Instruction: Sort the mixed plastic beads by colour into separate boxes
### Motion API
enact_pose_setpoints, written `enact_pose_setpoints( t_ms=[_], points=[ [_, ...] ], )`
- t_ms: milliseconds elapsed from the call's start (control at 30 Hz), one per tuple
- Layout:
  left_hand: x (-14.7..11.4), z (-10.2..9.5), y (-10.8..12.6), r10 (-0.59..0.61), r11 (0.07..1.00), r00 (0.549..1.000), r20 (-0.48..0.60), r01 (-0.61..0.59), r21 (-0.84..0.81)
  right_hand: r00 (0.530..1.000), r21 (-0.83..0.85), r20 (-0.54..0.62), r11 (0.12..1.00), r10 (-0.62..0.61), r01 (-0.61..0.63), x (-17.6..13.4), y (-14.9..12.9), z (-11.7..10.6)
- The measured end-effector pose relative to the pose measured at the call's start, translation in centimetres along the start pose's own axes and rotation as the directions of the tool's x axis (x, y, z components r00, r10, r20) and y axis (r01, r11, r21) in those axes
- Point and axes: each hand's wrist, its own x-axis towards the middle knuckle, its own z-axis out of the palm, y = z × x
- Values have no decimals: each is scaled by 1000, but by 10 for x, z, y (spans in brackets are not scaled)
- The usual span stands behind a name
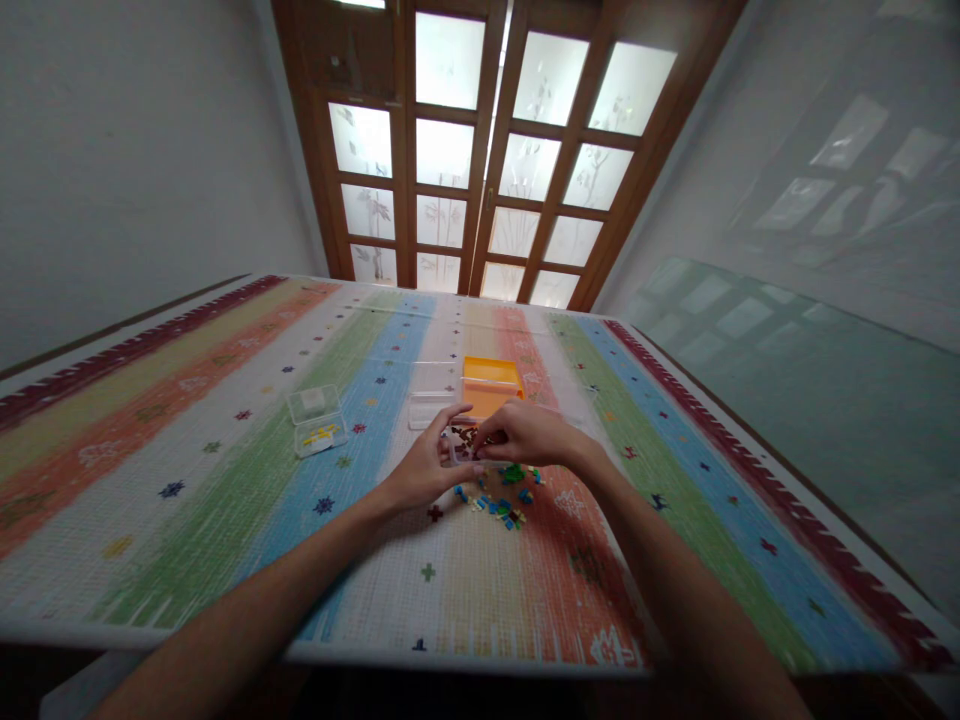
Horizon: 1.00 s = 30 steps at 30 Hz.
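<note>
My left hand [421, 468] grips the left side of a small clear plastic box [491, 463], its thumb along the near side and its fingers round the far side. Small brown pieces [465, 434] lie inside the box. My right hand [534, 432] reaches in from the right, fingertips pinched together down among the brown pieces; what they hold, if anything, is too small to make out. Just in front of the box, a loose scatter of tiny blue, green and cream building bricks [502, 507] lies on the striped tablecloth [487, 600].
Behind my hands stands an open orange case [491, 374]. A clear lid-like tray [430, 408] is beside it. Farther left, another clear box [318, 440] lies open with yellow pieces inside. Wooden doors with glass panes [480, 150] rise beyond the table.
</note>
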Motion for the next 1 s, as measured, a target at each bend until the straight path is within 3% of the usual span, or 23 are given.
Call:
enact_pose_setpoints(
  t_ms=[433, 567, 800, 1000],
  points=[
    [0, 0, 2, -1, 999, 1000, 5, 1, -35, 992, 12, -121, 1000, -27, 29, -1, 8, 6],
    [0, 0, 2, -18, 999, 1000, -13, 18, -40, 994, 55, -107, 999, 5, 1, -9, 10, 3],
    [1, -2, -1, -17, 999, 999, -31, 15, -49, 981, 231, -189, 973, 36, 9, -35, 20, 4],
    [1, -4, 1, -22, 999, 999, -28, 20, -45, 988, 314, -152, 949, 35, 15, -69, 21, 28]
  ],
)
